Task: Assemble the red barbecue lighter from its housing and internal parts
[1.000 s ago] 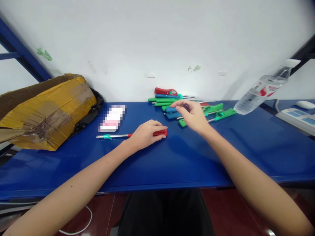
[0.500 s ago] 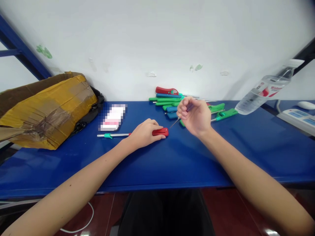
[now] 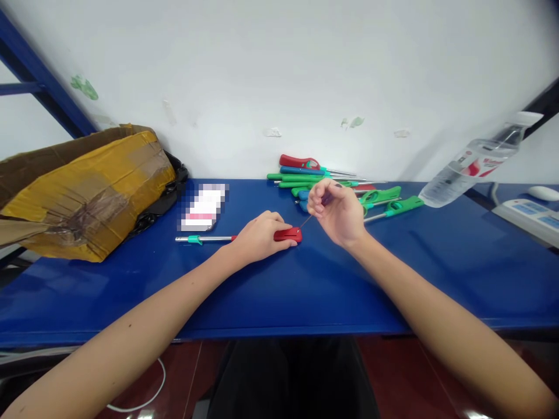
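Observation:
A red-handled long lighter (image 3: pixel 288 234) with a metal tube and teal collar lies on the blue table (image 3: pixel 305 279). My left hand (image 3: pixel 257 237) is closed over its red handle and presses it to the table. Just right of it, my right hand (image 3: pixel 336 212) pinches a thin metal pin-like tool (image 3: pixel 306 221), whose tip slants down to the butt end of the red handle. Behind my right hand lies a pile of green, blue and red lighters (image 3: pixel 323 180) against the wall.
A taped cardboard box (image 3: pixel 78 192) sits at the left on black plastic. A small white and pink packet (image 3: pixel 203 206) lies behind the lighter tube. A clear plastic bottle (image 3: pixel 471 166) leans at the right, beside a power strip (image 3: pixel 528 215) and a white mouse (image 3: pixel 544 192).
My right hand lifted from the lighter pile with the thin tool and moved left and down, bringing its tip to the red handle's end. My left hand has stayed on the lighter.

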A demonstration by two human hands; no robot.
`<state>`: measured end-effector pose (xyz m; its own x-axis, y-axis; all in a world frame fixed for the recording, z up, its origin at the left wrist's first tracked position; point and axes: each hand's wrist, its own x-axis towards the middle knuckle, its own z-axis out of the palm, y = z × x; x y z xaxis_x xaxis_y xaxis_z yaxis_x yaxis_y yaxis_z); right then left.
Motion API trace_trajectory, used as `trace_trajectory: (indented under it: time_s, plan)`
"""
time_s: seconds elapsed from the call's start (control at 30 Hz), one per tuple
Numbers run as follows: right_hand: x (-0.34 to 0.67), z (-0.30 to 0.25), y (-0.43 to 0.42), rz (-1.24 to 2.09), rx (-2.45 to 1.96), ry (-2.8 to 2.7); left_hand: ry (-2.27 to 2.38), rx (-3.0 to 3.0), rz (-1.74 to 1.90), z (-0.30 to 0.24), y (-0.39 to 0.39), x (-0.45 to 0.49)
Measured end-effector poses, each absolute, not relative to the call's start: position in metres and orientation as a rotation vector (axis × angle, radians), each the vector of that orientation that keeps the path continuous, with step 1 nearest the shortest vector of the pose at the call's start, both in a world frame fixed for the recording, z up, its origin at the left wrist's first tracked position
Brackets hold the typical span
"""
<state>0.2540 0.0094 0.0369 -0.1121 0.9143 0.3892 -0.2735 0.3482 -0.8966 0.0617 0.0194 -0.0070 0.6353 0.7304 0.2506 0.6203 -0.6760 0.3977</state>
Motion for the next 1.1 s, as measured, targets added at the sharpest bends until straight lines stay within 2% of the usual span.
trace_trajectory:
  time_s: [0.33,1.1]
  plan:
    - [0.2542,0.033,0.0121,1.322,-0.466,-1.155,1.113,2.575,0.544,-0.0046,0.0179,0.0624]
    - [0.2534,0.034,0.0133,1.35,-0.484,-1.193,1.111,2.582,0.541,-0.0048,0.0178,0.0626]
